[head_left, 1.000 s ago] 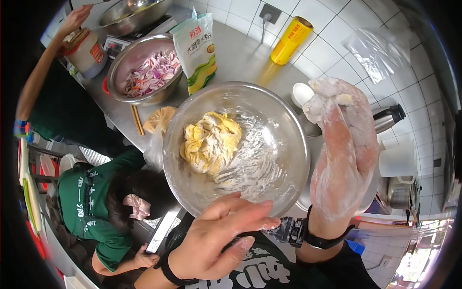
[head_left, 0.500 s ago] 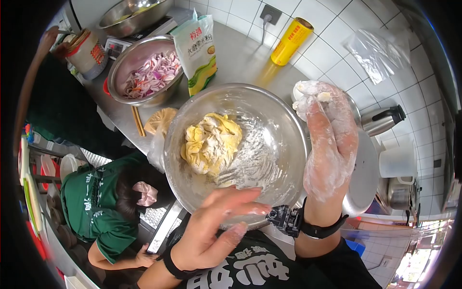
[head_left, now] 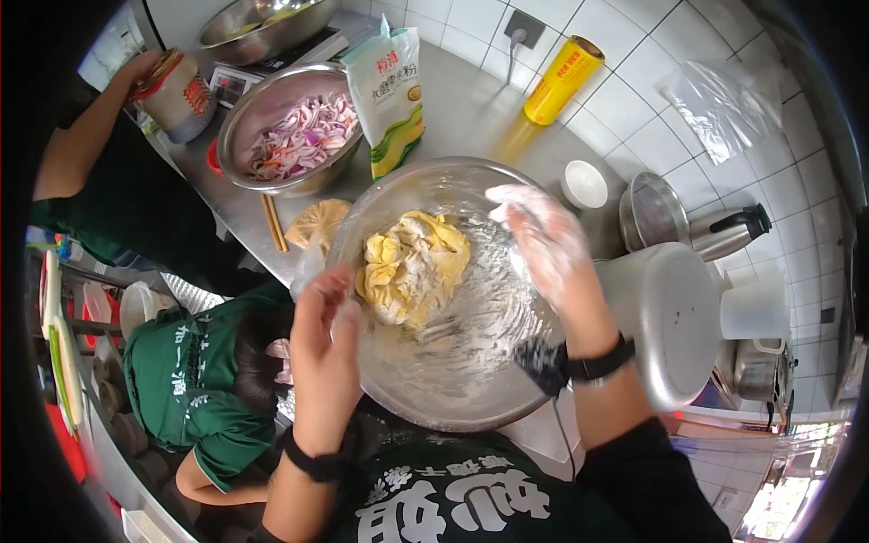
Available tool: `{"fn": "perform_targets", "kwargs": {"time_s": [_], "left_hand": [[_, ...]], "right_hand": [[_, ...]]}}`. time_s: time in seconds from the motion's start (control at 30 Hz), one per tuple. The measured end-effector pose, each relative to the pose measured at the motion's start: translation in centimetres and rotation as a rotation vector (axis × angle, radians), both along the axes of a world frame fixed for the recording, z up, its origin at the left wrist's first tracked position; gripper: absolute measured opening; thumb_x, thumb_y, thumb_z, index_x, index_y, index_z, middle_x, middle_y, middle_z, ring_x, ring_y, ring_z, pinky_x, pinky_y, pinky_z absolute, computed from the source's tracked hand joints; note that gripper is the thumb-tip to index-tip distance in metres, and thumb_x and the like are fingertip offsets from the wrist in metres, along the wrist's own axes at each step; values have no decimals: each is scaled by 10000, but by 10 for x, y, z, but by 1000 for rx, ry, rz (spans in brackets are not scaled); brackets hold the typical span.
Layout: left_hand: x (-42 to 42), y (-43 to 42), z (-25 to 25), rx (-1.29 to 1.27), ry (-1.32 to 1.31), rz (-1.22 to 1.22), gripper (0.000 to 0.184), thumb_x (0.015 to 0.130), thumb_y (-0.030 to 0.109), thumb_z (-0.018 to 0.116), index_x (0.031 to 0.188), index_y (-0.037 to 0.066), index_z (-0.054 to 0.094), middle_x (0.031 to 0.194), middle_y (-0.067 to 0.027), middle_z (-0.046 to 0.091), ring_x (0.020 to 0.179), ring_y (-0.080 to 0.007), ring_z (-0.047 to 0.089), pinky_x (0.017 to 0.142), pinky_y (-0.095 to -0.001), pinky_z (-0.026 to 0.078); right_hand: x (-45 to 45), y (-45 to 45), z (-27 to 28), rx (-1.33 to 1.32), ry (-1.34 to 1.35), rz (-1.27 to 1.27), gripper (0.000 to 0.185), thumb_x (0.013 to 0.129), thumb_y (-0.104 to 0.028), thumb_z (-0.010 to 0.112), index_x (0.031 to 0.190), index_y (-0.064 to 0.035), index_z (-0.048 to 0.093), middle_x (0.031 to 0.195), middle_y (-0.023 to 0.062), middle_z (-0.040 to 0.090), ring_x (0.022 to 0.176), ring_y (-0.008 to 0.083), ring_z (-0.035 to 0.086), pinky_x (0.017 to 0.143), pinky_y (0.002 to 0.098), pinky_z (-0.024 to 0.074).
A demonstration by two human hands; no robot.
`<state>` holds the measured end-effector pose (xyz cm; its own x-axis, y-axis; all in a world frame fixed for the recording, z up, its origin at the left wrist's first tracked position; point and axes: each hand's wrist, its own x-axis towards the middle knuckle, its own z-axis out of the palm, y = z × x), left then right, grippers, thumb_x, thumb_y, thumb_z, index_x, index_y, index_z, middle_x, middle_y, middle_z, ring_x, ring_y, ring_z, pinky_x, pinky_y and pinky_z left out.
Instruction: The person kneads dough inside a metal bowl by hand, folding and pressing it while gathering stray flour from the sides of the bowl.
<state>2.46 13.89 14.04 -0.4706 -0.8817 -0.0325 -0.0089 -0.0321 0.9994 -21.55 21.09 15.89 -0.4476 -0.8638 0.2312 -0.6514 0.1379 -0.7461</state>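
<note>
A large steel bowl (head_left: 453, 398) holds a yellow, flour-streaked lump of dough (head_left: 415, 271) on its left side, with loose flour smeared over the bottom. My left hand (head_left: 326, 353) is at the bowl's left rim, its fingers curled near the edge; blur hides whether they grip the rim. Coated in white flour, my right hand (head_left: 546, 242) is over the right part of the bowl, to the right of the dough. Its fingers are bent and blurred, pointing left, and whether anything is between them cannot be made out.
Behind the bowl stand a bowl of sliced onions (head_left: 308, 136), a flour bag (head_left: 385, 100) and a yellow roll (head_left: 563, 81). A small white bowl (head_left: 584, 185) and a steel pot (head_left: 670, 317) are at right. One co-worker (head_left: 204, 389) bends at left; another holds a jar (head_left: 178, 98).
My right hand has moved left and down into the bowl from beyond its right rim. My left hand has gone from the front rim to the left rim. The view has shifted slightly.
</note>
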Motion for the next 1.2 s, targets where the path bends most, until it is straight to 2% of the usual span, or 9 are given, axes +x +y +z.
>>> {"fn": "perform_targets", "kwargs": {"time_s": [0.23,0.37,0.4,0.5,0.63,0.8,0.93,1.1,1.2], "left_hand": [[-5,-28,-107,-125,-320,491,458,847,97,550,1290,25,456,1180,-185,436,1056,-285,453,952,-363,361],[-12,-21,-121,-108,-551,449,328,899,146,535,1191,0,563,1073,-211,499,959,-318,549,865,-347,434],[-13,-22,-124,-43,-461,462,326,900,129,528,1192,-12,557,1072,-215,523,960,-311,562,859,-344,440],[-9,-22,-125,59,-342,477,320,899,95,515,1187,-44,544,1079,-219,569,968,-294,587,850,-340,450],[-9,-19,-119,80,-301,486,316,897,80,512,1173,-74,537,1074,-223,590,955,-286,601,838,-337,458],[-9,-18,-122,87,-304,507,315,900,89,515,1165,-80,538,1038,-216,605,936,-284,607,822,-341,462],[-5,-21,-127,8,-372,475,316,903,95,513,1160,-86,536,1030,-234,606,928,-306,607,819,-345,463],[-8,-32,-121,-29,-328,447,306,904,100,509,1143,-86,547,1018,-254,613,937,-324,614,823,-352,467],[-7,-29,-117,-22,-335,433,303,902,103,509,1140,-80,552,1017,-254,615,954,-334,612,831,-358,466]], "right_hand": [[-76,-51,-185,506,-111,139,497,925,-460,422,1170,-58,582,1174,189,584,1102,356,536,950,406,397],[-37,-90,-185,610,-169,0,794,852,-586,503,1330,39,397,1162,237,585,1080,302,569,901,365,423],[-31,-87,-182,588,-451,109,903,827,-609,532,1381,62,289,1128,255,596,1011,279,598,835,359,452],[-11,-77,-174,605,-351,254,879,818,-567,579,1381,41,284,1124,259,591,932,315,618,769,371,477],[47,-40,-126,710,389,378,734,816,-472,600,1324,-18,327,926,260,601,786,376,607,696,395,493],[98,-18,-167,668,180,330,392,812,-252,581,1125,-21,531,847,243,608,764,383,605,670,427,489],[102,-33,-178,682,6,272,223,812,-177,551,721,7,640,724,230,613,733,406,594,676,467,465],[90,-52,-166,951,128,479,335,812,-188,569,1065,32,578,891,234,628,816,343,627,697,435,491],[42,-36,-150,714,129,732,600,796,-297,641,1323,-84,451,1025,166,640,868,270,608,825,335,503]]}}
